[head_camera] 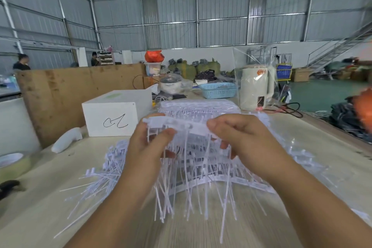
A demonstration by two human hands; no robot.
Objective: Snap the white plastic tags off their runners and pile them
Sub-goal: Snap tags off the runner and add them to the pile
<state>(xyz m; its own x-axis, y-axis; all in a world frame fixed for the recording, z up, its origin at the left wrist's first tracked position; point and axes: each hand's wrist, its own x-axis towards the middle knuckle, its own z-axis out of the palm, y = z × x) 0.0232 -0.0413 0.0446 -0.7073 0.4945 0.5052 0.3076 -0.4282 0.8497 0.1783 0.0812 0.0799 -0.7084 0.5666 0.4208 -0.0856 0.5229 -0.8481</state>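
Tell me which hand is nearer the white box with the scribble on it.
Left. The left hand grips the tag runner just right of the white box; the right hand grips the runner's other end, farther off.

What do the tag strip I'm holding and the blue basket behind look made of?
Tag strip, held by left hand and right hand: likely thin white plastic, slightly translucent; its thin tails hang and bend. Blue basket: probably moulded plastic, matte, with perforated walls.
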